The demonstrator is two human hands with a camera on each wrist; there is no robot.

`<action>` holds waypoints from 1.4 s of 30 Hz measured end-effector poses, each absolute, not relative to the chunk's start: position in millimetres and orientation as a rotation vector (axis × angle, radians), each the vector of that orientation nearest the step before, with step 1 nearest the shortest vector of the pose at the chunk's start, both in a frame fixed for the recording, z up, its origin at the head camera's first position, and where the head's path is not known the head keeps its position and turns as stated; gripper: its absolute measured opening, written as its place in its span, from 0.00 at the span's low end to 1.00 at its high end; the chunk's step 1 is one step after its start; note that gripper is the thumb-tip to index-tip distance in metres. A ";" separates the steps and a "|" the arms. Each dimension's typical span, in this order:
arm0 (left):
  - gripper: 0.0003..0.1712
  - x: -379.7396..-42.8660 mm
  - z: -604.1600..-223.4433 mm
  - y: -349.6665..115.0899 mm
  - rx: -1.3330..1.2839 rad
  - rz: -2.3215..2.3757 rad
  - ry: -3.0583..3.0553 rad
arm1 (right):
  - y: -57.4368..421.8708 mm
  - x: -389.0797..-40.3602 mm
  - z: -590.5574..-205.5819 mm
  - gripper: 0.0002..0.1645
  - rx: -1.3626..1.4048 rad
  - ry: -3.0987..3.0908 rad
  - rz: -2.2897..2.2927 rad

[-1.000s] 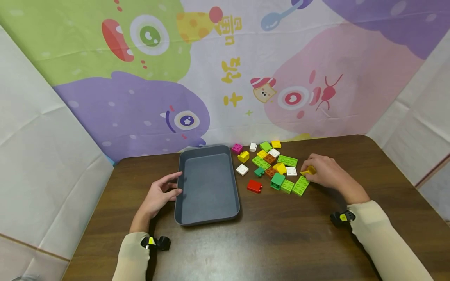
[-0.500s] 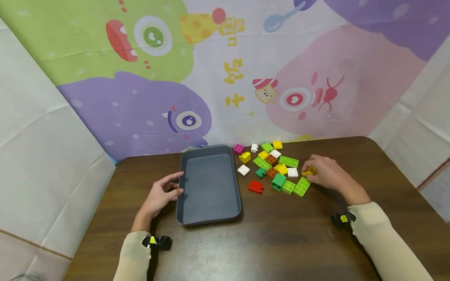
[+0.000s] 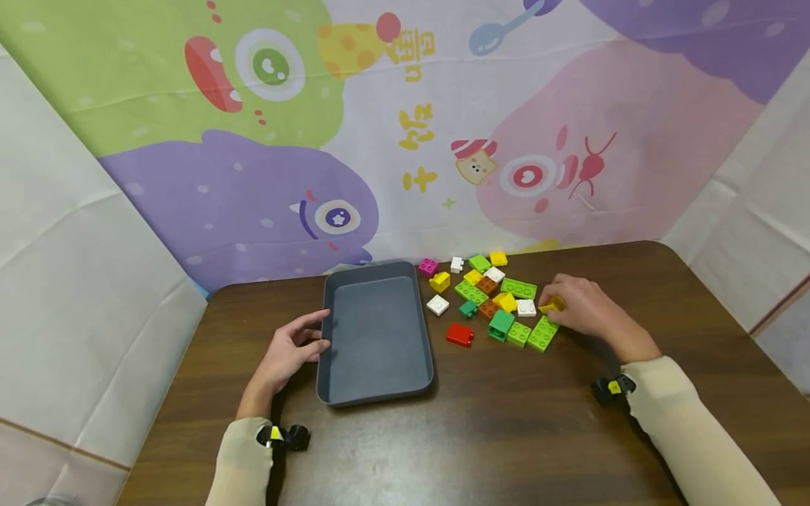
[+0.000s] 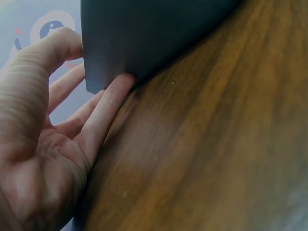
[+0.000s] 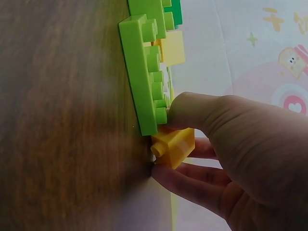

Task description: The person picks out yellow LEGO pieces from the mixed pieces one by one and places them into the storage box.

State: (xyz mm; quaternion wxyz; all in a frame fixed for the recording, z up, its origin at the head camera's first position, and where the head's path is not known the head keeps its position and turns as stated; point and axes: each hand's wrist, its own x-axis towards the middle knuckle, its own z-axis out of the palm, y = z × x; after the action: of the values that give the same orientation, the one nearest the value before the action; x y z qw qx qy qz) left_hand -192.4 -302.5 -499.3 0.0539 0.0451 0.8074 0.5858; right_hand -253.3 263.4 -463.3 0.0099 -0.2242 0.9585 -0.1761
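Note:
In the head view my left hand (image 3: 285, 355) holds the left rim of a dark grey rectangular tray (image 3: 325, 393). The left wrist view has the thumb at the rim and fingers (image 4: 108, 101) against the outer wall. At the right of a group of toy building bricks, my right hand (image 3: 582, 306) pinches a small yellow brick (image 3: 553, 303) between thumb and fingertips. That yellow brick (image 5: 175, 147) has a slanted side and a stud in the right wrist view. It is right at the end of a long lime-green brick (image 3: 543, 333).
Several loose bricks lie between tray and right hand, among them a red brick (image 3: 459, 334), a dark green brick (image 3: 501, 325), a white brick (image 3: 437, 304) and a magenta brick (image 3: 428, 266). A cartoon-printed cloth (image 3: 430, 218) hangs behind the wooden table (image 3: 493, 436).
My right hand has shifted slightly left with the yellow brick, closer over the long lime-green brick. The left hand and the tray stay where they were.

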 end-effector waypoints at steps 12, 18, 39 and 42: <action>0.38 -192.4 -498.3 -302.6 0.125 1.776 2.458 | 259.0 -260.1 -458.4 0.08 -0.726 2.973 -0.512; 0.37 -192.3 -498.9 -301.9 0.124 1.773 2.456 | 257.8 -262.6 -455.0 0.07 -0.733 2.973 -0.448; 0.38 -191.4 -497.3 -300.9 0.106 1.769 2.449 | 254.5 -267.9 -426.6 0.07 -0.743 3.017 -0.387; 0.38 -191.5 -497.7 -301.1 0.108 1.771 2.448 | 254.7 -268.0 -420.8 0.07 -0.748 3.024 -0.382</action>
State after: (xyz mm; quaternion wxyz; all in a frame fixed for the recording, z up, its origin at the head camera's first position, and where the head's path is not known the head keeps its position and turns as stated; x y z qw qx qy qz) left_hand -191.5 -301.1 -497.7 0.0592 0.0356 0.8082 0.5848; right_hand -268.0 254.7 -420.8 0.0014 -0.2384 0.9635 -0.1218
